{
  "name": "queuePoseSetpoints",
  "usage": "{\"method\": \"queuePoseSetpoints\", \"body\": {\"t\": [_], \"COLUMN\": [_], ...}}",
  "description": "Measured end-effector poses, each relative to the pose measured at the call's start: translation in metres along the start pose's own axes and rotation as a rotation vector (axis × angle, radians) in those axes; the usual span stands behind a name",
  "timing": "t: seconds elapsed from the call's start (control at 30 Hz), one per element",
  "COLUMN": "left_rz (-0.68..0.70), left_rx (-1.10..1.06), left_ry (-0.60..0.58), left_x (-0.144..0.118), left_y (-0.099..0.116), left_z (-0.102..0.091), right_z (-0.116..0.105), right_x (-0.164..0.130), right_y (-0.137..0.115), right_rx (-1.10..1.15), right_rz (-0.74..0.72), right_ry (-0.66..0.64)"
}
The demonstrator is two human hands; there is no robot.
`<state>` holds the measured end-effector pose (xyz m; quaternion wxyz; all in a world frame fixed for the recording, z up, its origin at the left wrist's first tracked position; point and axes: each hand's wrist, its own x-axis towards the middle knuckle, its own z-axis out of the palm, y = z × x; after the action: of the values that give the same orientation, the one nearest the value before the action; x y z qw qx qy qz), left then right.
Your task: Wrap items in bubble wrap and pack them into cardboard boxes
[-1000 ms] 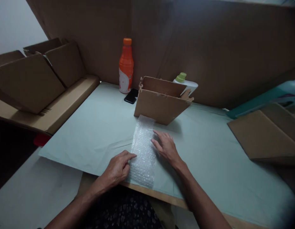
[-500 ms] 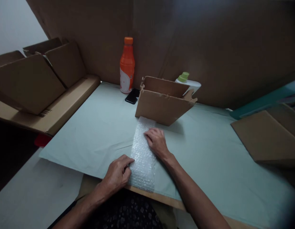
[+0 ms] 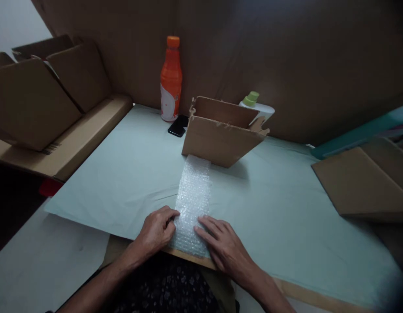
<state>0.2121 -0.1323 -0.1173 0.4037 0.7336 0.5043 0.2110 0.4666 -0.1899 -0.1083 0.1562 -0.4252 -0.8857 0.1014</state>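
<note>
A strip of clear bubble wrap lies flat on the pale green sheet covering the table, running from the near edge up to a small open cardboard box. My left hand rests on the strip's near left edge, fingers curled against it. My right hand lies flat on the strip's near right end, fingers spread and pressing down. Neither hand lifts the wrap.
An orange bottle and a black phone stand behind the box. A white bottle with a green cap lies behind it. Folded cardboard boxes stack at the left; flat cardboard lies at right. Cardboard walls enclose the back.
My right hand slid from the middle of the bubble wrap back to its near end. The left hand stayed at the near left edge. The view tilted down a little.
</note>
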Motion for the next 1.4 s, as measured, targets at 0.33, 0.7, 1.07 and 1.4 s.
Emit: {"method": "queuePoseSetpoints", "body": {"t": [0.33,0.7,1.07,1.4], "left_rz": [0.171,-0.116,0.43,0.301], "left_rx": [-0.145,0.115,0.311,0.121], "left_ry": [-0.011,0.126,0.423,0.251], "left_x": [-0.006,0.048,0.018,0.015], "left_y": [0.004,0.01,0.007,0.003], "left_z": [-0.018,0.014,0.008,0.016], "right_z": [0.01,-0.002,0.009,-0.005], "right_x": [0.041,0.033,0.051,0.043], "right_y": [0.022,0.015,0.017,0.01], "right_rx": [0.519,0.068,0.062,0.088], "right_rz": [0.325,0.275,0.104,0.214], "right_ry": [0.205,0.496,0.195,0.271]}}
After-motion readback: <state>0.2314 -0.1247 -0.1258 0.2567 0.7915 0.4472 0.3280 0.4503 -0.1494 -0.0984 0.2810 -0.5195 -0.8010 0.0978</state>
